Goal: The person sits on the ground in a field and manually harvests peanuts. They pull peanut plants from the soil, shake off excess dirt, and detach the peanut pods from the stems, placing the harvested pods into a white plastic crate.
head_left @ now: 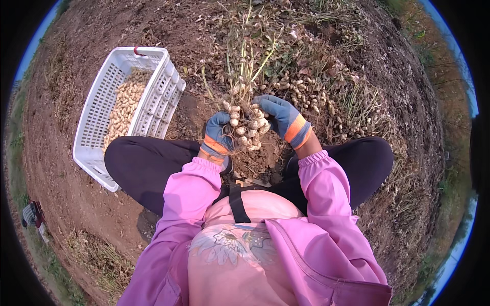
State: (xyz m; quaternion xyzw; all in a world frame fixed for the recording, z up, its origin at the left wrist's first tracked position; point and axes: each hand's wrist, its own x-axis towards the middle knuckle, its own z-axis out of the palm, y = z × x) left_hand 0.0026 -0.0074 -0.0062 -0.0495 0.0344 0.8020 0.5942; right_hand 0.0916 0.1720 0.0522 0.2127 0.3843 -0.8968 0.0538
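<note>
A cluster of peanut pods [250,128] hangs on the roots of a pulled peanut plant, whose stems [247,57] stretch away from me over the soil. Around the left side of the cluster curls my left hand [219,132], in a blue-grey glove with an orange cuff band. My right hand [281,114], gloved the same way, has its fingers on the upper right of the pods. Its fingertips are partly hidden behind the pods. Both hands are close together above bare soil between my folded legs.
At the left, a white slatted plastic crate [86,126] holds many loose peanuts [124,107]. More peanut plants with pods [302,90] lie ahead and to the right. Dry stalks [99,260] are on the ground at the lower left. A small, unclear figure or bundle shows at the far left rim.
</note>
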